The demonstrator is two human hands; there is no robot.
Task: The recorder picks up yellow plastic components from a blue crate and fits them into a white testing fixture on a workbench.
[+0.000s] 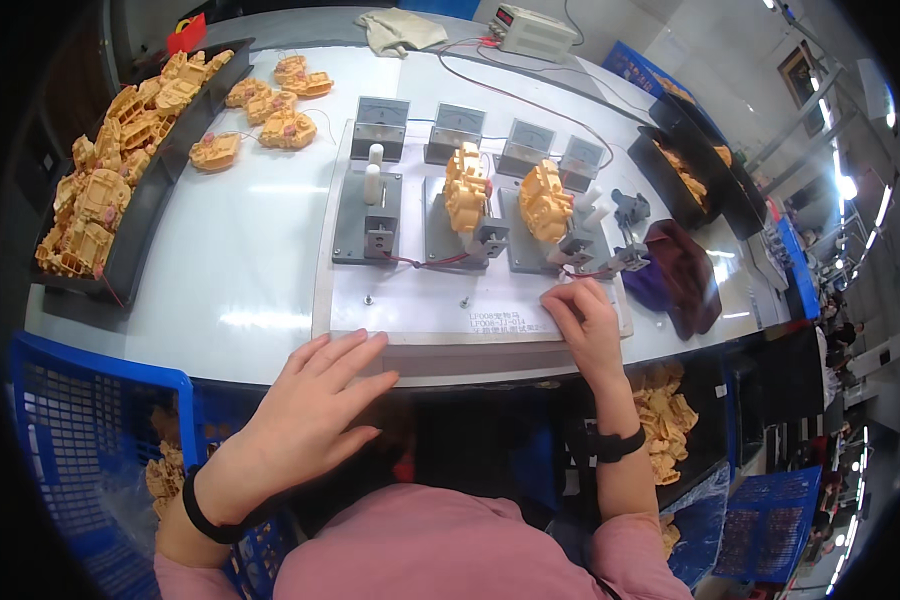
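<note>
At far left, a long black plastic bin (138, 245) is heaped with orange-yellow moulded plastic housings (120, 130); a loose cluster lies beside it on the glossy white tabletop (185, 265). The left hand (315, 410), its fingers spread, lies near the front edge of a flat white fixture board (400, 308); contact cannot be told. On the board, a grey metal stand with white posts (352, 225) precedes two mounted housings (464, 190), side by side. The right hand (587, 325) has thumb and fingertips drawn together above the board's front right; whether they pinch anything cannot be told. Farther right lies a crumpled maroon-and-purple cloth (685, 280).
</note>
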